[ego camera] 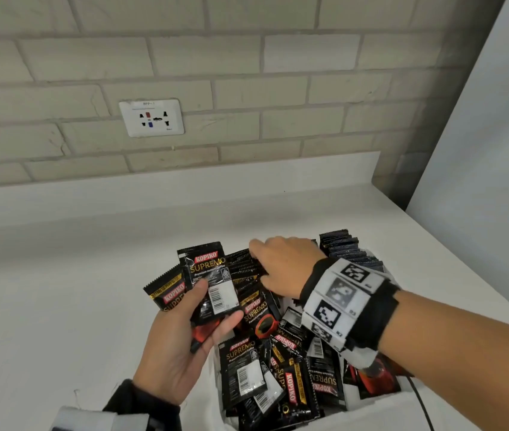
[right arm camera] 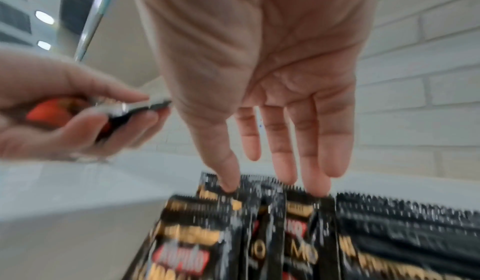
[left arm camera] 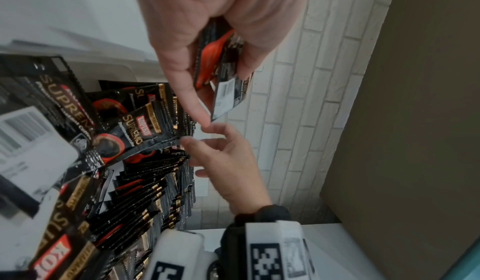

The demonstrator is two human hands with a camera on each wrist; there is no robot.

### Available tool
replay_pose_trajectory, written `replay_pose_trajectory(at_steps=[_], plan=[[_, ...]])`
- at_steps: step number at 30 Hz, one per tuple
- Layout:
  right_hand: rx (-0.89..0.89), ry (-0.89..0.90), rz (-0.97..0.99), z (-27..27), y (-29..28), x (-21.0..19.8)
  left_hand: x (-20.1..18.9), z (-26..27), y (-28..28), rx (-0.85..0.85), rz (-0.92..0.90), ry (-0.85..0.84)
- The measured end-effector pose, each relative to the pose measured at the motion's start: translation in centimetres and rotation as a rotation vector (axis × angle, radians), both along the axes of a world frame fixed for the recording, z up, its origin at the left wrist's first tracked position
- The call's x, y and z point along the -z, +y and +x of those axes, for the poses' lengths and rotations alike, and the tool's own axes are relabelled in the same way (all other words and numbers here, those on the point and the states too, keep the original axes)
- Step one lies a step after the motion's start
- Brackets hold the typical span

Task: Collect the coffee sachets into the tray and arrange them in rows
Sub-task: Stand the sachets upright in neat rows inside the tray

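Nearest, loose sachets [ego camera: 244, 368] lay heaped in the white tray [ego camera: 380, 409]; left of the tray, the left hand [ego camera: 181, 340] pinched several sachets [ego camera: 213, 287] between thumb and fingers; beyond, the right hand [ego camera: 284, 269], fingers spread, touched the upright row [ego camera: 244, 264] at the tray's far end.

A white counter [ego camera: 91, 275] runs up to a brick wall. On it, near its front right, stands a white tray [ego camera: 380, 405] full of black sachets [ego camera: 244, 365], some loose, some upright in rows.

Even, soft indoor light; right wrist view motion-blurred.
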State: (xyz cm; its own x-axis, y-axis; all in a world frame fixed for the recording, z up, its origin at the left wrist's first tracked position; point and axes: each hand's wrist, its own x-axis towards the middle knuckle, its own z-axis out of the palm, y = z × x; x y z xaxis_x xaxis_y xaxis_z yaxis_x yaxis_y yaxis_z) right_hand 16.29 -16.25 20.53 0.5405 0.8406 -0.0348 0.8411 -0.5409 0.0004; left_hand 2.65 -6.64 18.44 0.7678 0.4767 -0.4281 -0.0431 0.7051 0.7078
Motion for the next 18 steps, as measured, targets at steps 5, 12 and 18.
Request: replay_pose_trajectory(at_steps=[5, 12, 18], plan=[[0.189, 0.473, 0.326, -0.5, -1.6, -2.4, -0.1, 0.3, -0.6, 0.03, 0.036, -0.028], [0.262, 0.893, 0.586, -2.6, -2.8, -0.9, -0.7, 0.5, -1.9, 0.171, 0.067, -0.095], [0.431, 0.93, 0.898, -2.4, -5.4, -1.9, -0.6, 0.3, -1.3, 0.15, -0.029, -0.159]])
